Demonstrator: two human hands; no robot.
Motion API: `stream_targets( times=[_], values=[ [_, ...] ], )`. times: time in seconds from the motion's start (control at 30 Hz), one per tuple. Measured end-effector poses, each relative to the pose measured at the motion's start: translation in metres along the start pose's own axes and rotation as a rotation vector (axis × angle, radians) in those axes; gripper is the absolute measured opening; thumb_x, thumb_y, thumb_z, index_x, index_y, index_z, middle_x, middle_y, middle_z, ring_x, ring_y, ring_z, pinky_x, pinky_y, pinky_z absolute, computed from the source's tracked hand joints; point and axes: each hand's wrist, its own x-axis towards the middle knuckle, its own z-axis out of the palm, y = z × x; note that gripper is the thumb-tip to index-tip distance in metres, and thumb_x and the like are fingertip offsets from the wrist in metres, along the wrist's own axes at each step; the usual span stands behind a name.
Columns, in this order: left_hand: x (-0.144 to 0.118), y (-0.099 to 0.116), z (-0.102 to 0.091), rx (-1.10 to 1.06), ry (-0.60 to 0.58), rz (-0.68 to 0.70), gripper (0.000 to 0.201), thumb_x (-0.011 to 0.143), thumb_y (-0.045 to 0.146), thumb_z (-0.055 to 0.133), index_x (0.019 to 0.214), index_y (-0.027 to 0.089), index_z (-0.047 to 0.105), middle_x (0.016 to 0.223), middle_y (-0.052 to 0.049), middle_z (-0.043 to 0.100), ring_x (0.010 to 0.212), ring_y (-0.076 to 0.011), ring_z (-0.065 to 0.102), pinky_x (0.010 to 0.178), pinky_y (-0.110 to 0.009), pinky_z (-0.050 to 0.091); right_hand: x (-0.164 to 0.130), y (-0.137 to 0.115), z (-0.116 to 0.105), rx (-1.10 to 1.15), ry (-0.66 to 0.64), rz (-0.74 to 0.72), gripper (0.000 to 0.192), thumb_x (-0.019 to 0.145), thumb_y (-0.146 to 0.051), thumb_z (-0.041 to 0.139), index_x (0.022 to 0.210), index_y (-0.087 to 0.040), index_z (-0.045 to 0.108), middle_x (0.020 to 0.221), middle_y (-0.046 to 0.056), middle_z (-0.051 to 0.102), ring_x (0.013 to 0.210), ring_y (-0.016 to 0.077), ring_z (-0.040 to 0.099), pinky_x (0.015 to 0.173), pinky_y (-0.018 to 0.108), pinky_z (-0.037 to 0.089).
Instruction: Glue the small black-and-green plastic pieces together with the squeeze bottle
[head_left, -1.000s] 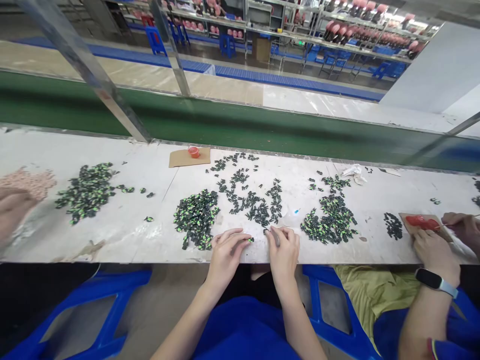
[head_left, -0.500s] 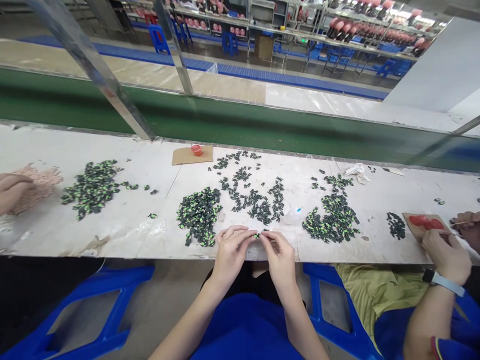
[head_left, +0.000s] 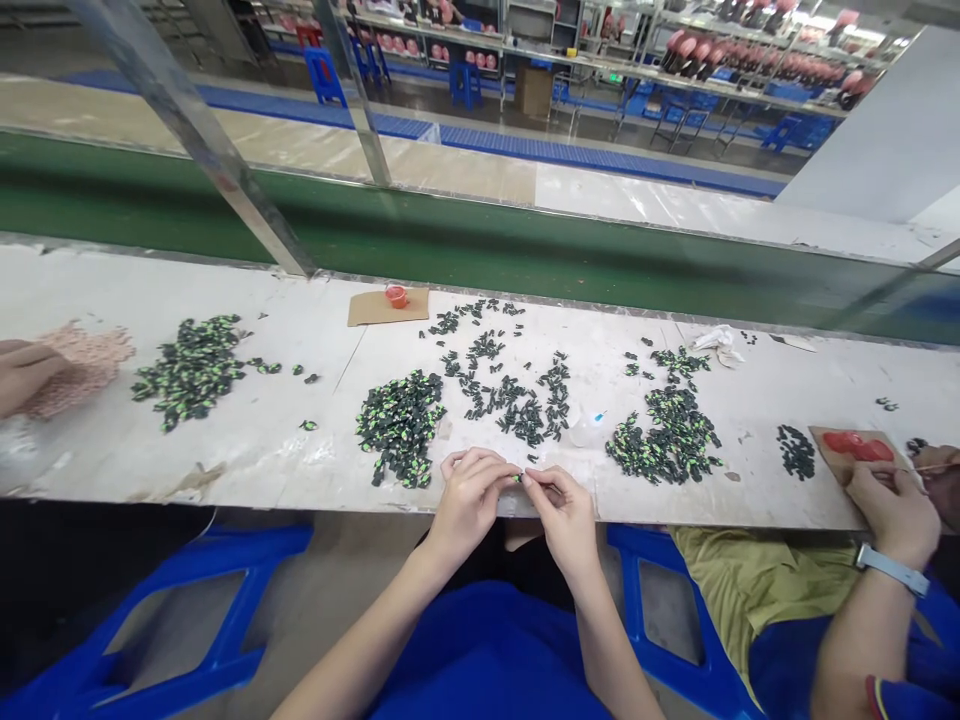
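We worked at a long white table, and behind it ran a green strip. Blue stools stood on both sides of us. The widest spread on the tabletop before us was a loose scatter of dark pieces; to its right lay a heap of black-and-green pieces, and to its left a denser heap, with another similar heap farther left. Near the front edge, between the right and denser heaps, our left hand was pinching a small piece between thumb and fingers, and our right hand met it there with thumb and forefinger; whether these gripped it or only pressed it, we could not tell. At the back, left of the scatter, we had a cardboard sheet and on it a small red cup. Smallest of all was the small piece itself, black and green, mostly hidden at our fingertips, just above the table's front edge.
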Motion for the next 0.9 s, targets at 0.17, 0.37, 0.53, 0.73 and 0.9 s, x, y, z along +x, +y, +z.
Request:
stream_targets(
  times=[0.17,0.37,0.53,0.73,0.9],
  values=[
    [0.001,0.001,-0.002,-0.028,-0.049,-0.047,0.022,0.089,0.014,0.048,0.089,0.026,0.067,0.082,0.002,0.073,0.085,-0.0176,0.062,0.087,-0.039,0.026,0.0,-0.005,-0.003,0.041,-0.047,0.057,0.019,0.077,-0.036,0.066,0.08,-0.018,0.071,0.082,0.005,0.071,0.077,0.0193,0.069,0.07,0.03,0.056],
    [0.004,0.003,-0.003,-0.02,-0.081,-0.043,0.023,0.09,0.014,0.048,0.089,0.027,0.067,0.082,0.001,0.073,0.089,-0.0188,0.061,0.088,-0.04,0.025,-0.003,-0.004,-0.005,0.023,-0.052,0.021,0.019,0.079,-0.035,0.063,0.084,-0.019,0.072,0.089,0.007,0.072,0.081,0.0205,0.069,0.069,0.031,0.058],
    [0.005,0.005,-0.004,0.0,-0.084,-0.024,0.026,0.089,0.012,0.046,0.088,0.027,0.067,0.083,0.001,0.073,0.089,-0.0189,0.06,0.09,-0.041,0.024,-0.004,-0.005,-0.008,0.039,-0.093,-0.012,0.018,0.079,-0.035,0.063,0.083,-0.02,0.072,0.088,0.006,0.07,0.08,0.0188,0.068,0.067,0.029,0.057],
    [0.005,0.009,-0.009,-0.018,-0.084,0.07,0.028,0.089,0.009,0.043,0.088,0.026,0.066,0.078,0.002,0.072,0.083,-0.0168,0.061,0.089,-0.039,0.026,-0.005,-0.009,-0.01,0.0,-0.077,-0.086,0.015,0.078,-0.032,0.064,0.071,-0.019,0.067,0.068,0.001,0.062,0.061,0.0128,0.06,0.056,0.023,0.051],
    [0.002,0.013,-0.014,0.048,-0.08,0.094,0.03,0.089,0.009,0.041,0.087,0.025,0.066,0.076,0.001,0.071,0.081,-0.0176,0.061,0.092,-0.041,0.028,-0.007,-0.011,-0.009,-0.019,-0.104,-0.113,0.016,0.078,-0.03,0.062,0.066,-0.019,0.062,0.066,0.0,0.057,0.06,0.0122,0.057,0.054,0.022,0.048]
  ],
)
